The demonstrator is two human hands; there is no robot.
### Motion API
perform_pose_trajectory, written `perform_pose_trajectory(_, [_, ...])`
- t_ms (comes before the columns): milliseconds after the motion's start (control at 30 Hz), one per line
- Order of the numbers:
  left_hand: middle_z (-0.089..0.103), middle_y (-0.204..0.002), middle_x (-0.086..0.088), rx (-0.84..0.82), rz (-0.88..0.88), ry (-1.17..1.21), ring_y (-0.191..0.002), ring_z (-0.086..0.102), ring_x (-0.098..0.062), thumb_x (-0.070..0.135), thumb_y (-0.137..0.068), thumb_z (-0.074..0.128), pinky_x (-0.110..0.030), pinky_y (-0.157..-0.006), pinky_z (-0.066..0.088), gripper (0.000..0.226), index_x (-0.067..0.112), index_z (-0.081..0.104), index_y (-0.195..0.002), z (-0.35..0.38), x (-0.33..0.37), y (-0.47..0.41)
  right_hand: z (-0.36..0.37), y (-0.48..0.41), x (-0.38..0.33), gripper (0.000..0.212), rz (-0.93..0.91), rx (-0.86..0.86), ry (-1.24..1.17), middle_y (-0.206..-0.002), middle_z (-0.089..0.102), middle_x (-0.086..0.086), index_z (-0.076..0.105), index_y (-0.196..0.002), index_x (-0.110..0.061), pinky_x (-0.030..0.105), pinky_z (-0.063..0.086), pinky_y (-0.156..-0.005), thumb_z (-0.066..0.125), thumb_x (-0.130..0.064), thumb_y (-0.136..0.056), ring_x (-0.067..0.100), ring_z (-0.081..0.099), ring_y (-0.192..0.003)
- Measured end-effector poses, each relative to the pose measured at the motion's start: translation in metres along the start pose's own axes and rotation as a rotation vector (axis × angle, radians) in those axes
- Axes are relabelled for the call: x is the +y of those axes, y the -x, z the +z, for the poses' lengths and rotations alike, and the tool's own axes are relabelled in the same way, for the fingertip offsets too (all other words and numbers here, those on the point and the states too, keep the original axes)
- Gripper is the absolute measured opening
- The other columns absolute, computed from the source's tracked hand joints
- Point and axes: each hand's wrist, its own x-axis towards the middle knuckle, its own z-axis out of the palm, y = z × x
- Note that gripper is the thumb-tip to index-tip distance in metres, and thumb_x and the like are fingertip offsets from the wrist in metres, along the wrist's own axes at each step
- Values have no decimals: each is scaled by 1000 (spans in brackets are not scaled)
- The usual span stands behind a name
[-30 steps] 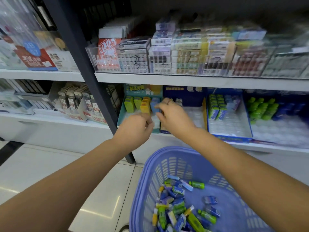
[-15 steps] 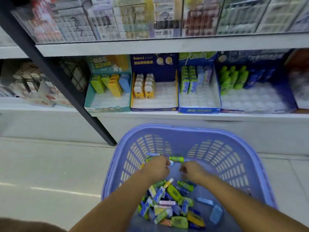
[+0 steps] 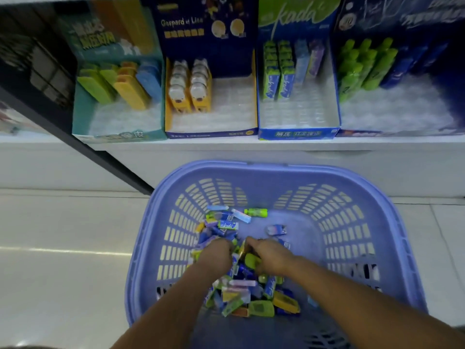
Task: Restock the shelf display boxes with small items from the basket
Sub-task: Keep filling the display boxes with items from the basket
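Your left hand [image 3: 216,254] and right hand [image 3: 270,256] have sunk into the basket's [image 3: 276,170] small items [image 3: 237,294] at lower centre, whether grasping anything I cannot tell; the display boxes [image 3: 211,134] lie straight above.

A dark slanted post [image 3: 125,175] runs down to the floor. Left of the post and behind it sit blurred dark packs [image 3: 47,74] in the neighbouring bay. Below the post spread glossy pale floor tiles [image 3: 63,273], a bright streak of light [image 3: 75,251] lying across them. Right of the post's foot runs a white plinth [image 3: 327,170].
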Motion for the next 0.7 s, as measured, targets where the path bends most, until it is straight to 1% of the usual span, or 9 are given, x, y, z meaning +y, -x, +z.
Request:
perform_pose_trajectory(133, [64,-107,-17,16,46,4,-99,59,-30,14,-97,45,-38,-83,48,24,5,62,-111,-9,2,9,-14,-7,5,39,87,7,-44,-112,60,9,52,-108,-21,32,44,-72,71,-29,-75,29,57,-102])
perform_pose_trajectory(233, [67,-99,-14,28,157,30,-93,61,-29,19,-94,52,-39,-80,50,20,8,67,-101,-16,25,17,-37,-10,10,21,176,-180,-40,-85,66,9,59,-82,-17,26,42,-55,75,-27,-74,23,60,-73])
perform_pose_trajectory(300, [71,-99,-13,-84,285,71,-93,64,-28,15,-89,60,-36,-82,51,17,4,72,-96,-12,46,25,-50,-6,15,20,215,-285,-21,-61,61,2,60,-71,-17,20,41,-46,76,-30,-75,14,54,-53])
perform_pose_trajectory(367, [71,-102,-14,-197,365,11,-95,64,-28,10,-85,65,-34,-84,51,17,3,73,-98,1,62,33,-58,0,18,24,248,-289,12,-46,57,-4,56,-70,-17,20,43,-45,75,-31,-76,11,52,-48])
perform_pose_trajectory(433, [67,-110,-18,-245,368,-178,-103,61,-33,5,-84,62,-39,-87,50,26,1,67,-109,18,70,39,-63,6,19,40,281,-278,7,-36,54,-6,37,-65,-22,23,47,-49,74,-28,-78,10,53,-45])
perform_pose_trajectory(467, [64,-113,-22,-260,364,-279,-106,59,-37,2,-85,59,-43,-87,49,29,-2,63,-113,26,72,40,-65,11,17,49,294,-285,-19,-40,56,-4,27,-63,-23,26,50,-53,73,-25,-80,9,55,-42])
perform_pose_trajectory(533, [60,-117,-24,-280,350,-412,-110,56,-40,-1,-86,54,-48,-89,48,30,-3,59,-115,39,74,41,-69,20,14,50,294,-312,-84,-58,59,2,24,-64,-22,28,53,-59,70,-17,-83,6,57,-37])
perform_pose_trajectory(633, [61,-116,-21,-310,319,-430,-109,57,-37,0,-84,57,-45,-86,49,28,-1,61,-111,44,75,38,-78,34,8,14,262,-346,-132,-79,59,8,52,-86,-7,25,53,-61,65,-6,-84,11,61,-51])
perform_pose_trajectory(700, [63,-107,-20,-300,315,-407,-102,60,-36,4,-82,62,-42,-80,50,24,0,65,-105,42,73,34,-86,44,3,25,233,-303,-113,-89,60,11,59,-108,5,20,48,-58,63,0,-84,13,57,-63])
